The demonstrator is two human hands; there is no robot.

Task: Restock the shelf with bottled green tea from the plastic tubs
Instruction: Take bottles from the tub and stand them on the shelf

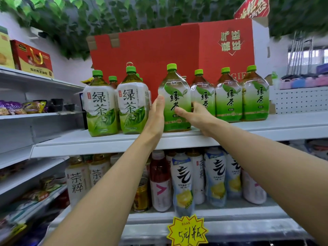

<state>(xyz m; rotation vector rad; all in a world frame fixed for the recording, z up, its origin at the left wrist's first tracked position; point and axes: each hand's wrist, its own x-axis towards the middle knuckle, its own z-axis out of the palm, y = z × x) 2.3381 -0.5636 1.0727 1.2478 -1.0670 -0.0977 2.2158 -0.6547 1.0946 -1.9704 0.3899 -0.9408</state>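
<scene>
While upright on shelf [177,139], green tea bottle [174,100] between left hand [157,114], right hand [197,116]

- A small shop: white metal shelf [110,144] units stocked with rows of bottled green tea [176,102] facing outward.
- A lower tier holds other bottled drinks [182,181] and a can.
- A yellow starburst price tag [187,231] hangs at the lower shelf's front edge.
- Red gift cartons [159,55] and packaged snacks [23,106] fill neighbouring shelves.
</scene>
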